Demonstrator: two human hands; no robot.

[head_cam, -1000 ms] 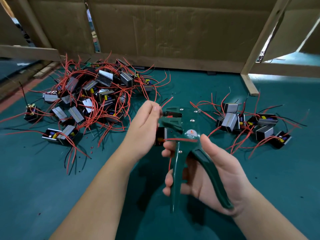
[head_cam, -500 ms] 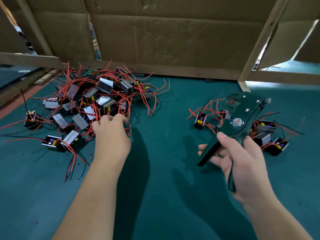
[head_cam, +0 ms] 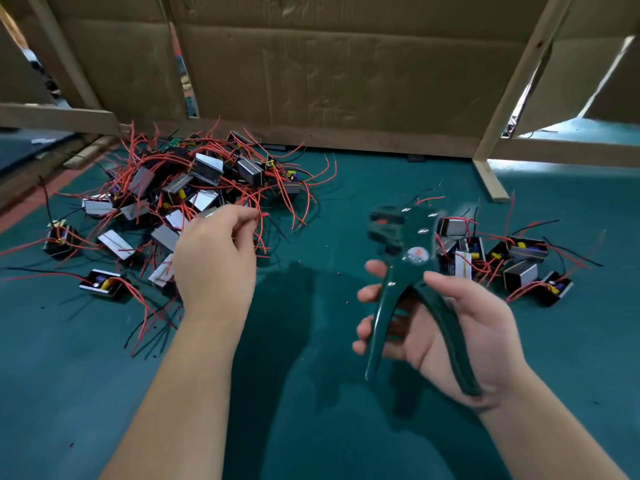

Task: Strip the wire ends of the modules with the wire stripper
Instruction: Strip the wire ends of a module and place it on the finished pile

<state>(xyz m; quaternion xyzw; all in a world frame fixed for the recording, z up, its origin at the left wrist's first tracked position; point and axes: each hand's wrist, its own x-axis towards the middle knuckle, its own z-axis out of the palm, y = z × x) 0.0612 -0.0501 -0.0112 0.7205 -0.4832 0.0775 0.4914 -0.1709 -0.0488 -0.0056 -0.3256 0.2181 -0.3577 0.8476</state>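
Observation:
A big heap of black modules with silver tops and red wires (head_cam: 194, 181) lies at the left on the green mat. A smaller group of modules (head_cam: 519, 258) lies at the right. My left hand (head_cam: 214, 265) hovers at the near edge of the heap, its fingers curled round red wires (head_cam: 259, 223); whichever module hangs from them is hidden by the hand. My right hand (head_cam: 460, 327) grips the handles of the dark green wire stripper (head_cam: 412, 258). The stripper is held upright, jaws up, with nothing in the jaws.
A cardboard wall (head_cam: 329, 81) with wooden battens closes the back of the green mat (head_cam: 311, 393). A wooden post (head_cam: 491, 178) meets the mat at the back right. Small red bits of insulation dot the mat between my hands.
My left hand has come off the heap toward the middle, now with red wires in its fingers. My right hand has swung the stripper left and turned it upright.

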